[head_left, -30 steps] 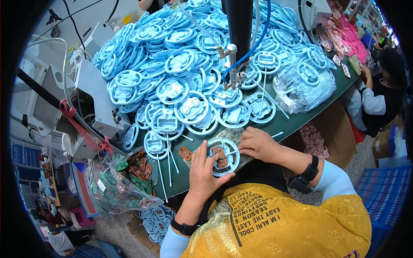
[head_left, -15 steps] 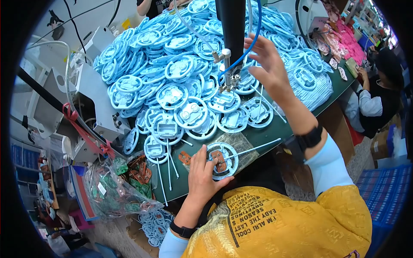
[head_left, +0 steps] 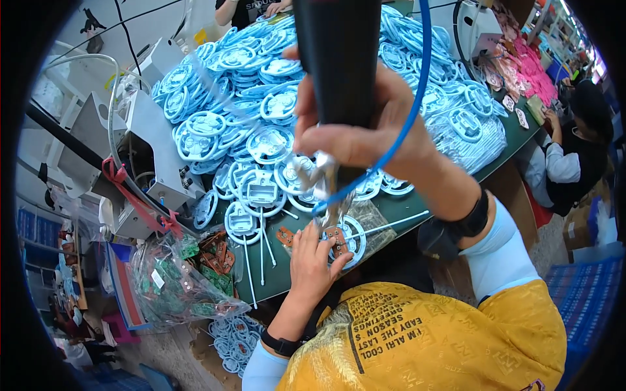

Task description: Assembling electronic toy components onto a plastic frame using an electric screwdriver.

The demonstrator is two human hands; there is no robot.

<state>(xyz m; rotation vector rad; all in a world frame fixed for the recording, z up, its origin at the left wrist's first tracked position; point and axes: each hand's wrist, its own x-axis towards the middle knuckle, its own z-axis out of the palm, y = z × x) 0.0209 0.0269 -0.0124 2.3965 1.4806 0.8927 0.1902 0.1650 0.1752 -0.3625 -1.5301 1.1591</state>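
Observation:
My right hand (head_left: 394, 143) is wrapped round a black hanging power screwdriver (head_left: 339, 72), its metal tip blurred just above the work. Below it lies a round light-blue plastic part (head_left: 358, 240) with a thin pale rod (head_left: 401, 222) sticking out to the right. My left hand (head_left: 308, 264) presses this part down, thumb and fingertips at the brown circuit board (head_left: 337, 242) set in it. Under the part is a flat, clear-wrapped pad (head_left: 377, 228). Another small brown board (head_left: 285, 236) rests just left of my fingers. The screwdriver's exact contact point is unclear.
A big heap of light-blue round parts (head_left: 235, 72) covers the green table (head_left: 277, 283). A plastic bag of circuit boards (head_left: 173, 287) sits at the left, beside a grey machine (head_left: 153, 153). A blue hose (head_left: 425, 72) loops past the screwdriver. Co-workers sit right and far.
My right hand has moved left and closed round the screwdriver, which has come down toward the board. My left hand stays at the part, its fingers slightly shifted.

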